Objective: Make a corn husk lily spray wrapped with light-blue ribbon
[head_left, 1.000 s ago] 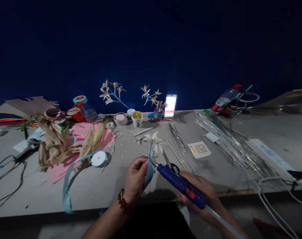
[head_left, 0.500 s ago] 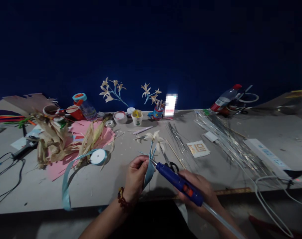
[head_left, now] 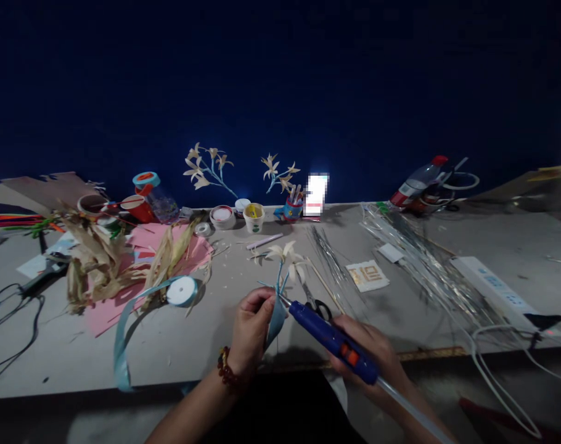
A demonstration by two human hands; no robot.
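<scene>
My left hand pinches a craft flower stem wrapped in blue, with pale petals at its top. A strip of blue ribbon hangs from the stem beside my fingers. My right hand is wrapped round a blue hot glue gun with an orange trigger; a clear glue stick juts from its back. The gun's metal nozzle is at the stem, by my left fingertips; whether it touches is too small to tell. Scissors lie behind the gun, partly hidden.
On the left lie dried corn husks, pink paper and a blue ribbon roll. Small tubs and finished flower sprays stand at the back. Wires, clear-wrapped bundles and a power strip are right.
Almost nothing differs. The whole view has shifted very slightly; both hands keep their hold, and the glue gun's nozzle stays at the stem.
</scene>
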